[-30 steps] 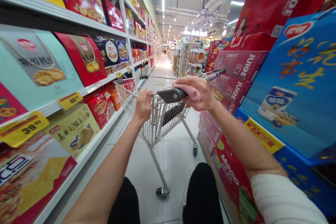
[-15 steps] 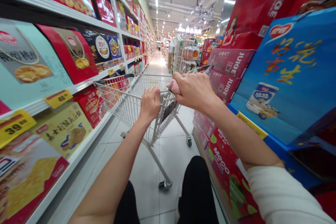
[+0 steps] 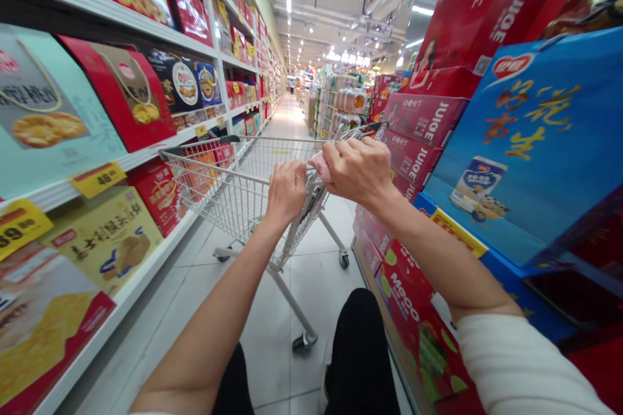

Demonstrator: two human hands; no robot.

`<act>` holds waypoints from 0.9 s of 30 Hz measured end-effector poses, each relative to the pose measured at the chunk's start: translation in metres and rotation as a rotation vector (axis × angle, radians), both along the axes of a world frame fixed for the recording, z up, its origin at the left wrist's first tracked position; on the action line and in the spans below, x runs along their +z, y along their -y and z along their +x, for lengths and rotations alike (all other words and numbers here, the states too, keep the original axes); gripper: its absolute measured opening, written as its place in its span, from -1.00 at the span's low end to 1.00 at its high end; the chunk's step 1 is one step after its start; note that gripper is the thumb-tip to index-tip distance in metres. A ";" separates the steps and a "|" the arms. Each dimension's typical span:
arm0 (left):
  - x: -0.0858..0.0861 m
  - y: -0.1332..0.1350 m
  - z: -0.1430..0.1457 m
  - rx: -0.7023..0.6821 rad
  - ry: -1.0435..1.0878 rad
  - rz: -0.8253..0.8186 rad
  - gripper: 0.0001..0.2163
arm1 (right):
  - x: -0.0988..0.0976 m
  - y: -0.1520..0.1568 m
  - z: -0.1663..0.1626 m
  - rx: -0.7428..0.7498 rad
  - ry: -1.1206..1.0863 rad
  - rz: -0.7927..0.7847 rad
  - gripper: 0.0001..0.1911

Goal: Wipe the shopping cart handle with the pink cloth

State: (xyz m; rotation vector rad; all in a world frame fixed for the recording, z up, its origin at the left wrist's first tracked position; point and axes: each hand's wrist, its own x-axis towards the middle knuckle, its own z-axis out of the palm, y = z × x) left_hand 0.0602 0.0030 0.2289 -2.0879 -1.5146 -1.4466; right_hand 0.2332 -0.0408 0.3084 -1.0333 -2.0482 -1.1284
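Holding the pink cloth (image 3: 320,168) beneath itself, the right grip (image 3: 357,167) tops the cart (image 3: 231,202).

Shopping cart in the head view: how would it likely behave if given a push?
The shopping cart would probably roll readily, since its wheels stand on smooth-looking floor tiles. It may be fairly light for its size, its basket being mostly open wire. The frame should stay stiff rather than flex, as its bars look like metal.
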 end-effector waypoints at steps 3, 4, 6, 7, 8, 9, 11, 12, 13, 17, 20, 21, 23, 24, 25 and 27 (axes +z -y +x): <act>0.000 0.000 -0.002 -0.077 -0.009 -0.006 -0.45 | -0.003 -0.009 0.012 0.017 0.016 0.064 -0.57; -0.002 -0.001 -0.006 -0.094 -0.005 -0.005 -0.47 | -0.003 -0.012 0.016 0.024 0.017 0.080 -0.53; -0.008 -0.006 -0.017 -0.062 0.004 -0.012 -0.53 | -0.004 -0.019 0.025 0.044 0.011 0.098 -0.48; -0.013 -0.009 -0.025 -0.019 0.000 -0.030 -0.55 | -0.004 -0.023 0.030 0.056 0.005 0.101 -0.46; -0.019 -0.014 -0.032 0.027 -0.015 -0.060 -0.58 | -0.004 -0.027 0.034 0.066 -0.002 0.101 -0.45; -0.025 -0.019 -0.039 0.066 -0.039 -0.095 -0.60 | -0.005 -0.030 0.038 0.072 -0.010 0.099 -0.43; -0.036 -0.030 -0.050 0.099 -0.100 -0.155 -0.65 | -0.006 -0.036 0.044 0.060 -0.028 0.085 -0.43; -0.040 -0.035 -0.053 0.101 -0.126 -0.174 -0.67 | -0.008 -0.038 0.045 0.043 -0.038 0.074 -0.44; -0.042 -0.039 -0.054 0.095 -0.145 -0.187 -0.68 | -0.009 -0.040 0.045 0.023 -0.046 0.062 -0.44; -0.040 -0.049 -0.049 0.059 -0.180 -0.230 -0.67 | -0.023 -0.045 0.027 -0.045 -0.072 0.015 -0.44; -0.034 -0.050 -0.045 0.060 -0.203 -0.256 -0.66 | -0.041 -0.055 0.005 -0.031 -0.062 -0.030 -0.46; -0.033 -0.049 -0.044 0.057 -0.210 -0.262 -0.65 | -0.048 -0.059 -0.002 -0.018 -0.056 -0.037 -0.49; -0.031 -0.047 -0.043 0.047 -0.219 -0.269 -0.64 | -0.062 -0.069 -0.014 0.002 -0.063 -0.025 -0.54; -0.031 -0.047 -0.043 0.044 -0.220 -0.271 -0.64 | -0.069 -0.073 -0.020 0.009 -0.076 -0.010 -0.57; -0.031 -0.046 -0.042 0.045 -0.220 -0.273 -0.64 | -0.075 -0.077 -0.024 0.019 -0.083 0.002 -0.59; -0.032 -0.046 -0.042 0.056 -0.219 -0.277 -0.67 | -0.084 -0.083 -0.033 0.058 -0.048 0.004 -0.65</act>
